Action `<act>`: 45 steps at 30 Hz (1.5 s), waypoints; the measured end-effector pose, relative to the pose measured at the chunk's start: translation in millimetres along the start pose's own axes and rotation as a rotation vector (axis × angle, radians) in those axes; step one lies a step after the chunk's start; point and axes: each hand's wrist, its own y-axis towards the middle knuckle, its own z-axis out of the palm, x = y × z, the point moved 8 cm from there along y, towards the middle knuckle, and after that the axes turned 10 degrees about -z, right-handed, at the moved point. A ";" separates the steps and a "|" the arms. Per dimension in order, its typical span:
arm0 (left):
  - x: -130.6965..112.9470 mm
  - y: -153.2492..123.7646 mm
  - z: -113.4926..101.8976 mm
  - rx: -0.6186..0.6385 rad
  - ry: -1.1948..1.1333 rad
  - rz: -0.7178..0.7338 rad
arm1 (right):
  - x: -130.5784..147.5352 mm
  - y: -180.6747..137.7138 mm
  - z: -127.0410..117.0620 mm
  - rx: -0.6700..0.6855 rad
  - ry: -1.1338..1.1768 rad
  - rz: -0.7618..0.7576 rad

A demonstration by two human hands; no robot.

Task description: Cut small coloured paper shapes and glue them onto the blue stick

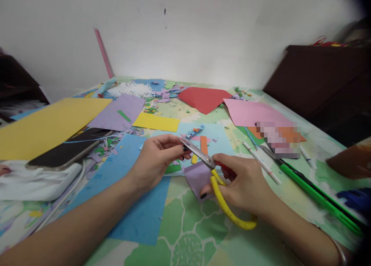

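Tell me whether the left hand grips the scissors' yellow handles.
No: the right hand grips the scissors by the yellow handles, while the left hand is pinched shut by the blade tips.

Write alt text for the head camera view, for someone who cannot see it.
The person's right hand holds yellow-handled scissors over a small purple paper square, while the left hand pinches at the blade tips. Around them, a green-patterned table is strewn with coloured paper sheets, scraps and a phone.
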 end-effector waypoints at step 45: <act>-10.0 -1.6 -5.1 -0.079 0.059 0.114 | -5.7 -0.1 8.2 0.086 0.153 0.097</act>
